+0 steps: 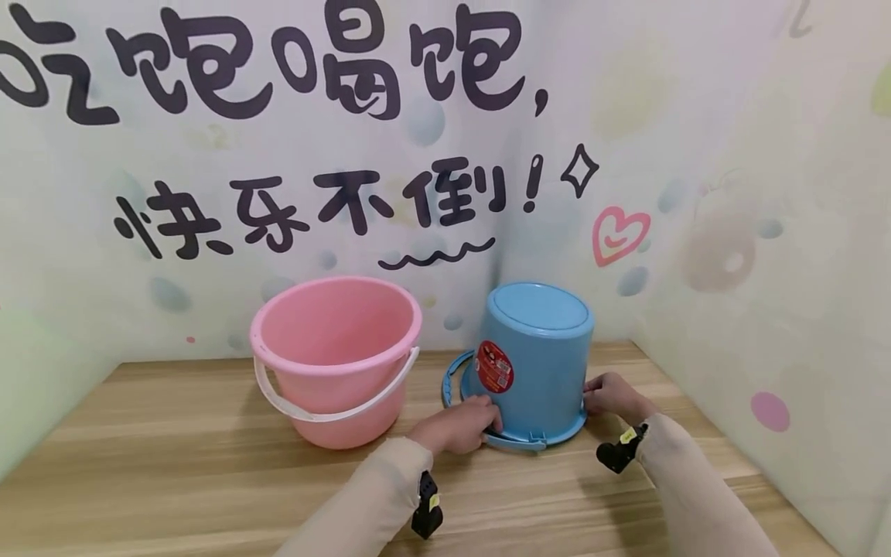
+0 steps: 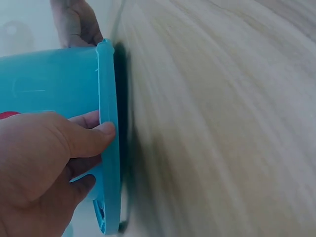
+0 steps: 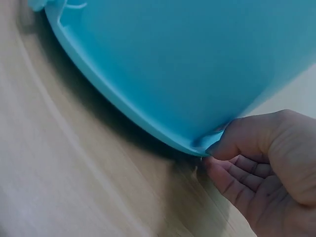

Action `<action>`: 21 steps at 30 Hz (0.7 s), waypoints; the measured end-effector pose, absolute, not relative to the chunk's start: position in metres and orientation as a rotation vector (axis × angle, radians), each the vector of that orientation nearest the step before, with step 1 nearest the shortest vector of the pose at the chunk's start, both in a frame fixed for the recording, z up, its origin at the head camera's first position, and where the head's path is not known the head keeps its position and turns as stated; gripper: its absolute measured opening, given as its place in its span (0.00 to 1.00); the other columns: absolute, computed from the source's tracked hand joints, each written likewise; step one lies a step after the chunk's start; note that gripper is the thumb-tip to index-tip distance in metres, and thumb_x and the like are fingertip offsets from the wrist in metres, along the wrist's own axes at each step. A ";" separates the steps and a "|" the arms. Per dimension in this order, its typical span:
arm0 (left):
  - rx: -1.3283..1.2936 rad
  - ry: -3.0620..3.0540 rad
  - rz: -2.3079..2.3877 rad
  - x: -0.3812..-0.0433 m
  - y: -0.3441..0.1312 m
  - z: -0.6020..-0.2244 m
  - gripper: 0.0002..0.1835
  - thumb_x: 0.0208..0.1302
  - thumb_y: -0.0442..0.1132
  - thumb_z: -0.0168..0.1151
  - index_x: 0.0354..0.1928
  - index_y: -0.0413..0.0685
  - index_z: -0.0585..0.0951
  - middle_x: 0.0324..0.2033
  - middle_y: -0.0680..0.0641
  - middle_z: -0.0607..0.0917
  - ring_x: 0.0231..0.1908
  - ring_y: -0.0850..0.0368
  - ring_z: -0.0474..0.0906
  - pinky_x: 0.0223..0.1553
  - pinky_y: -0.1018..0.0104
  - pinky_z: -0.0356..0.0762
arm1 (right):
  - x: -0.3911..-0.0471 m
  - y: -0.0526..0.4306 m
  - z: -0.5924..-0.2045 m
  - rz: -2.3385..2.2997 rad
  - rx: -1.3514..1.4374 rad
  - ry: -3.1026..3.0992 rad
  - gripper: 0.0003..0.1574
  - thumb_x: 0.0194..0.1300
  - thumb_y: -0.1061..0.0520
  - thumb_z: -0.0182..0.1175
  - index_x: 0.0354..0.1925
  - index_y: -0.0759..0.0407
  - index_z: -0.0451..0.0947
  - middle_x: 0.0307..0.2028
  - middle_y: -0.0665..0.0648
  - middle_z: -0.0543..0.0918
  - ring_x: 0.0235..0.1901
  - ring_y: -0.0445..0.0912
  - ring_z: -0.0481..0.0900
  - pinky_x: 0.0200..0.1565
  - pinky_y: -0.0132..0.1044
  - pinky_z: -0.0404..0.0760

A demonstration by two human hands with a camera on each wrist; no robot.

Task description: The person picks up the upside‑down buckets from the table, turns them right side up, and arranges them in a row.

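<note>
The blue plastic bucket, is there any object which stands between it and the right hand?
Nothing visible does. The right hand pinches the rim of the upturned blue plastic bucket directly, on its right side. The pink plastic bucket stands apart, to the left.

You are at a small walled-in nook that looks like a staged booth: a wood-grain worktop [image 1: 174,464] enclosed by pale walls [image 1: 800,263] printed with big dark Chinese lettering [image 1: 357,213] about eating and drinking, plus a pink heart [image 1: 616,242]. Whether home or shop, you cannot tell.
</note>
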State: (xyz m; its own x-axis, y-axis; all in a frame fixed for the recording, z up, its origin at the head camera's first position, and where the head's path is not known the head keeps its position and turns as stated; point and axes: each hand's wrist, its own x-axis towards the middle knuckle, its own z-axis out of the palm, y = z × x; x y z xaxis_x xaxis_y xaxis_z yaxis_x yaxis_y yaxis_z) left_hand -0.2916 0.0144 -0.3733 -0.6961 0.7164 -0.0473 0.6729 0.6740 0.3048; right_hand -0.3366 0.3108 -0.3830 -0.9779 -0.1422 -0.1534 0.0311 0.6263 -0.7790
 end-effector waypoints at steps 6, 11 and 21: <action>1.171 2.743 0.369 -0.287 0.010 -0.356 0.09 0.62 0.32 0.57 0.43 0.51 0.77 0.38 0.55 0.71 0.43 0.61 0.66 0.48 0.71 0.68 | -0.332 0.310 -0.376 -1.339 -0.164 2.687 0.17 0.49 0.68 0.53 0.39 0.78 0.73 0.27 0.55 0.77 0.30 0.44 0.74 0.37 0.39 0.77; 1.194 2.730 0.353 -0.277 0.010 -0.331 0.09 0.62 0.32 0.57 0.43 0.49 0.77 0.38 0.53 0.72 0.45 0.60 0.66 0.50 0.71 0.67 | -0.328 0.313 -0.366 -1.382 -0.232 2.706 0.21 0.54 0.67 0.53 0.44 0.83 0.70 0.35 0.61 0.78 0.33 0.45 0.75 0.39 0.41 0.78; 1.256 2.703 0.358 -0.257 0.012 -0.302 0.10 0.63 0.33 0.56 0.45 0.48 0.75 0.37 0.54 0.70 0.43 0.60 0.63 0.47 0.74 0.64 | -0.306 0.316 -0.347 -1.399 -0.258 2.721 0.27 0.60 0.61 0.54 0.51 0.83 0.66 0.43 0.71 0.77 0.37 0.47 0.78 0.41 0.42 0.78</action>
State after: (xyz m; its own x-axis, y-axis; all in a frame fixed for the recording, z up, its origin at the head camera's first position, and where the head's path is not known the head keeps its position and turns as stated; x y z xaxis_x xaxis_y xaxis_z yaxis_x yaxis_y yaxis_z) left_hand -0.2569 0.0116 -0.3024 -0.6419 0.7663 -0.0262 0.7331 0.6234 0.2720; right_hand -0.3064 0.3155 -0.3470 -0.9834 -0.1808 0.0135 -0.1162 0.5714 -0.8124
